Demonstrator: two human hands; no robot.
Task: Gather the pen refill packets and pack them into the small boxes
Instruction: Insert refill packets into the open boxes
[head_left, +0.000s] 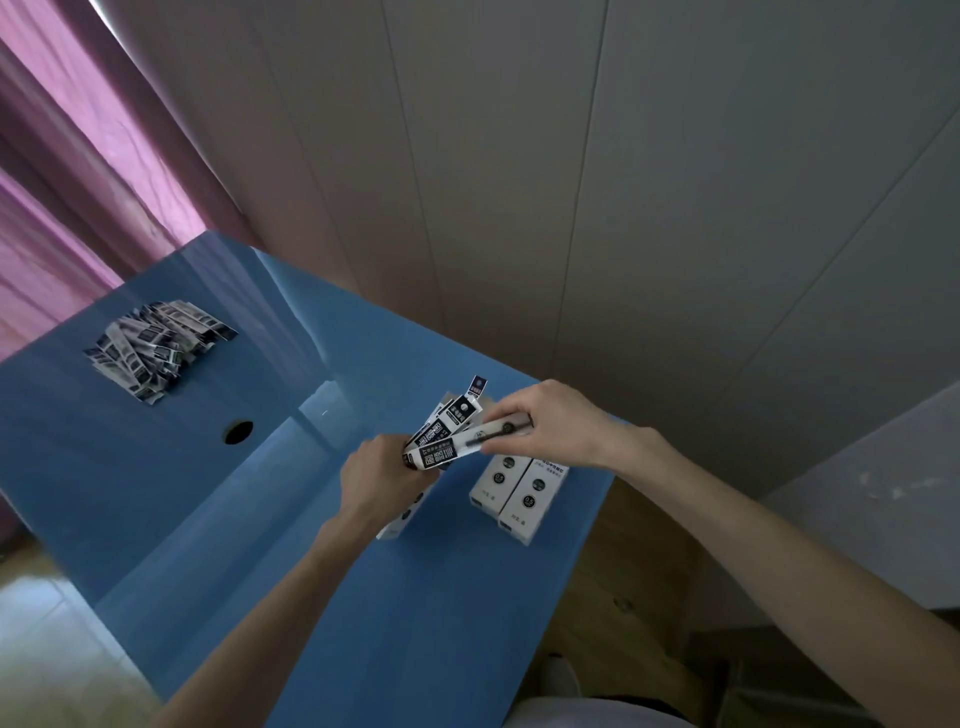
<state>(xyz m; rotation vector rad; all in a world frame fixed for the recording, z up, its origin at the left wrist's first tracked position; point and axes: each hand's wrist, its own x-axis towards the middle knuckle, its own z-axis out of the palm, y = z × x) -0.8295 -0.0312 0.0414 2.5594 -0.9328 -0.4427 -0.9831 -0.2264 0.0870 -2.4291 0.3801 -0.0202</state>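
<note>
My left hand (376, 480) grips a bunch of black-and-white pen refill packets (449, 418) that fan upward above the blue table (218, 499). My right hand (553, 423) pinches the far end of one packet (467, 444) lying across the bunch. Just below my hands, two small white boxes (519, 491) lie side by side near the table's right edge. A third small box (402, 519) shows partly under my left wrist. A loose pile of several more packets (156, 345) lies at the table's far left.
A round cable hole (239, 431) sits in the table between the pile and my hands. The wall runs along the table's far side. Pink curtains (78, 208) hang at the left. Wooden floor (623, 597) shows past the right edge.
</note>
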